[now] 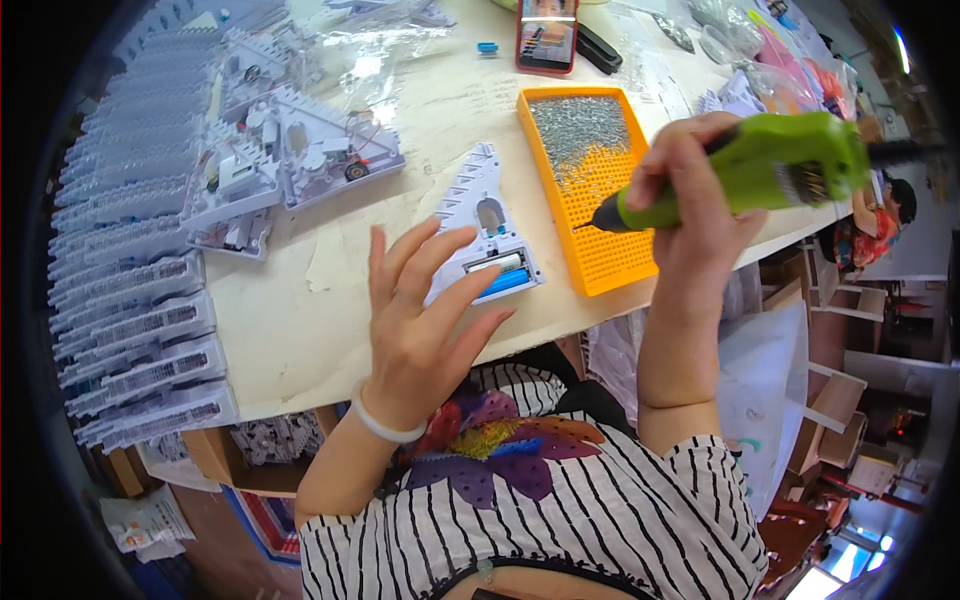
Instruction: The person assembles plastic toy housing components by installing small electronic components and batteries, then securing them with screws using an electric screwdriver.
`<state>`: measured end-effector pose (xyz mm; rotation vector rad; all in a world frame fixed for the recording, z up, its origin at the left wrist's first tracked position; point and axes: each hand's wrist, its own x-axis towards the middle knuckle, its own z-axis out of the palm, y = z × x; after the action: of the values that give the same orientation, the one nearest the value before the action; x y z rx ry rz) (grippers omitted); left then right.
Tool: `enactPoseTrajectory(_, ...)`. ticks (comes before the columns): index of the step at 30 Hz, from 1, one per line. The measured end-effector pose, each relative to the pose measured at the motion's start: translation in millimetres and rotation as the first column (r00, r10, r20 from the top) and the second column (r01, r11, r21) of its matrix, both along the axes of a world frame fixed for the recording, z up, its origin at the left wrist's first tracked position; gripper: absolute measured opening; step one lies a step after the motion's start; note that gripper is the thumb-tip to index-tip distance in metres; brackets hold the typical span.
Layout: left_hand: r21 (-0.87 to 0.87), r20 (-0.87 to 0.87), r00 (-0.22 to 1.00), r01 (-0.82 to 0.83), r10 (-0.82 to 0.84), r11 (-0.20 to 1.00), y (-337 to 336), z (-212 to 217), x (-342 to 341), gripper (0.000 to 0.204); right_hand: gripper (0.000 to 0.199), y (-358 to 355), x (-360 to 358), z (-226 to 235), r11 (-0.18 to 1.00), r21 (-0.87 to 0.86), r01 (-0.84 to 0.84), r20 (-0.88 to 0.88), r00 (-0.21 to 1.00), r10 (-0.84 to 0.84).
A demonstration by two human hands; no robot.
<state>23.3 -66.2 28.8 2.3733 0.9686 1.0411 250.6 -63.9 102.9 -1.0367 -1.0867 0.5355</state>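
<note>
My right hand [690,180] is wrapped round a green electric screwdriver [785,165] with a black nose. Its thin bit points left, over the lower part of a yellow perforated tray [590,272]. Small silver screws [580,125] are heaped at the tray's far end and scatter toward its middle. To the left of the tray, a white plastic housing [478,195] lies on the table, with blue and white battery-like cylinders [505,281] in a compartment at its near end. My left hand [415,305] hovers with spread fingers over the housing's near left side; whether a fingertip touches it I cannot tell.
Stacked white toothed plastic parts [130,250] line the table's left side. Beside them sit opened housings [335,150] with wires. A phone [547,35], a black stapler-like object [599,48] and plastic bags lie at the back. Another person [880,225] sits far right.
</note>
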Motion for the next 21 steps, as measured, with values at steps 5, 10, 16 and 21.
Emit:
enactPoseTrajectory(5,-0.013,0.053,0.999,-0.006,0.006,1.000,10.4,3.0,19.2,0.031,0.017,-2.0,-12.3,20.5,0.959,0.200,-0.201,-0.142,0.963,0.231)
enactPoseTrajectory(10,-0.085,0.125,0.992,-0.020,0.030,0.996,10.7,-3.8,21.0,0.025,0.013,-2.1,-29.9,26.2,0.885,0.245,-0.396,-0.060,0.905,0.422)
enactPoseTrajectory(16,-0.051,0.131,0.990,-0.044,0.051,0.998,9.7,-11.3,5.6,0.015,0.013,4.1,-43.1,21.9,0.834,0.233,-0.500,-0.067,0.847,0.527)
enactPoseTrajectory(21,0.034,0.037,0.996,-0.084,0.083,0.996,5.7,-4.0,-11.2,0.014,0.014,8.9,-56.6,20.0,0.806,0.201,-0.557,-0.047,0.817,0.575)
